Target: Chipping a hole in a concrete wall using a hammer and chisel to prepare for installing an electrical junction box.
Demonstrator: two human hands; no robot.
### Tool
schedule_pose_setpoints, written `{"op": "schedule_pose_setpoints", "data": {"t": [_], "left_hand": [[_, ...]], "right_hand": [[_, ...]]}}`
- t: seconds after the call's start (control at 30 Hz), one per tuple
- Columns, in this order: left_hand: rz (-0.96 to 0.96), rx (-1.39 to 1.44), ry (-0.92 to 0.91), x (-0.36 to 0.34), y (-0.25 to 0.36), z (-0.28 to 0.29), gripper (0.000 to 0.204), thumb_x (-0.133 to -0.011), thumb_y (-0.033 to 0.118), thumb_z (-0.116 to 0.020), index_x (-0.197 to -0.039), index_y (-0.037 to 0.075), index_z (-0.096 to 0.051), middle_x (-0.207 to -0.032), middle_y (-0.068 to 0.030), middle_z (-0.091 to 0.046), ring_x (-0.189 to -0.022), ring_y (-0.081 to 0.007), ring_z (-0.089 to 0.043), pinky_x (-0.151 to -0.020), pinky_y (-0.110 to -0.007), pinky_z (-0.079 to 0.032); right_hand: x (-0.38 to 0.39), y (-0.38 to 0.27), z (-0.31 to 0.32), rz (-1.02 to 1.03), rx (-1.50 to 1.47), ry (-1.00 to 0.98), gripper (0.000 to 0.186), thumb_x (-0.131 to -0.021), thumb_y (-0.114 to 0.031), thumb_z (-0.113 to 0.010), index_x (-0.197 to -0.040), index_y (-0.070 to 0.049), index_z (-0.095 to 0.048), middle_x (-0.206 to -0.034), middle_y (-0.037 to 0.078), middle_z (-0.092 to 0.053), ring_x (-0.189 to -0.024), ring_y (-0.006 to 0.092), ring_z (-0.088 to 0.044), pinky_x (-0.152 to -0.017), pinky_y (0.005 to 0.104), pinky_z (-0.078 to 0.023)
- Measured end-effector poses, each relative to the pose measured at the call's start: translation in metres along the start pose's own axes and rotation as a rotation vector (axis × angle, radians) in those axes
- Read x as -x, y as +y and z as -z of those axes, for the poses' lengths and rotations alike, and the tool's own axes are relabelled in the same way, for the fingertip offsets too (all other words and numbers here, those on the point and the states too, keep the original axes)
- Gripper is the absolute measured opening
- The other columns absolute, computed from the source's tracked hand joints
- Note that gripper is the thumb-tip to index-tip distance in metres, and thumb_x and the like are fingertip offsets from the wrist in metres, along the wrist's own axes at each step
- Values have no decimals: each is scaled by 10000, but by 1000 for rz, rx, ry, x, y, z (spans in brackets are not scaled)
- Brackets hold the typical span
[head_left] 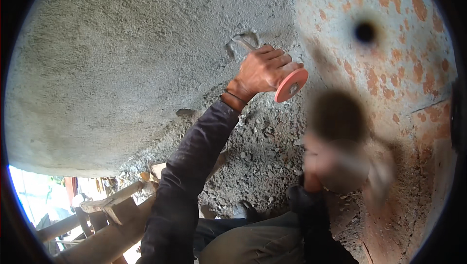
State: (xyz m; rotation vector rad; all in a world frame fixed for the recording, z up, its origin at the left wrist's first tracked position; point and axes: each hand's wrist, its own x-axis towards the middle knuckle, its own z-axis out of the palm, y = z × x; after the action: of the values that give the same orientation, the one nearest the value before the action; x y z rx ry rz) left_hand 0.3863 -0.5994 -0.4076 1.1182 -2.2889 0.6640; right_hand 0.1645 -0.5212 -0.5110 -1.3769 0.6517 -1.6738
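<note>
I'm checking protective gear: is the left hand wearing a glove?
No, the left hand has bare skin showing across its knuckles and fingers, beside the round pink disc.

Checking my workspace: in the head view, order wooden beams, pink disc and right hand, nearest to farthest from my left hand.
1. Pink disc: just right of the left hand.
2. Right hand: lower right, blurred.
3. Wooden beams: lower left.

Chisel (pixel 244 43), pink disc guard (pixel 285 88); blurred grey object (pixel 346 172).
Chisel slanted, its tip at grey wall (pixel 112 79); object was nearer, right.
</note>
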Motion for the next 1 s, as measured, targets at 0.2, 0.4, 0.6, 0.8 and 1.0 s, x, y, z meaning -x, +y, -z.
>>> {"op": "schedule_pose_setpoints", "data": {"t": [0.2, 0.4, 0.6, 0.8, 1.0], "left_hand": [[-26, 97, -27, -23, 20, 8, 170, -714, 176, -781, -817, 137, -652, -818, -24, -670, -740, -219, -673, -672, -343, -542], [-55, -30, -67, 8, 8, 9, 235, -751, 253, -743, -969, 213, -664, -781, 31, -639, -723, -152, -635, -676, -305, -515], [53, 32, -102, -10, 11, 4, 308, -707, 262, -754, -984, 150, -677, -870, -20, -679, -778, -193, -656, -724, -341, -521], [68, 29, -26, -5, 3, 16, 318, -674, 248, -764, -962, 138, -684, -867, -31, -678, -786, -204, -663, -729, -342, -525], [95, 71, -64, -6, 10, 8, 352, -678, 286, -778, -986, 137, -694, -929, -54, -702, -819, -226, -673, -772, -364, -535]], "right_hand": [[6, 25, -19, -381, -129, -168, 261, -992, -280, -383, -876, -98, -530, -559, 9, -440, -487, 154, -437, -461, 329, -348], [-3, -9, 37, -166, -608, 21, 238, -977, -272, -389, -1000, -85, -535, -680, 24, -470, -601, 146, -446, -514, 314, -368], [42, 86, -40, -639, 275, -395, 199, -970, -174, -547, -962, 25, -559, -845, 78, -610, -647, 94, -490, -510, 247, -426], [0, -44, 1, -177, -290, 458, 231, -947, -129, -541, -746, -46, -619, -520, 1, -448, -534, 117, -467, -571, 289, -443], [9, -16, -31, -383, 233, -2, 399, -1002, -321, -437, -694, -90, -543, -523, -37, -399, -513, 141, -435, -538, 325, -387]]}}
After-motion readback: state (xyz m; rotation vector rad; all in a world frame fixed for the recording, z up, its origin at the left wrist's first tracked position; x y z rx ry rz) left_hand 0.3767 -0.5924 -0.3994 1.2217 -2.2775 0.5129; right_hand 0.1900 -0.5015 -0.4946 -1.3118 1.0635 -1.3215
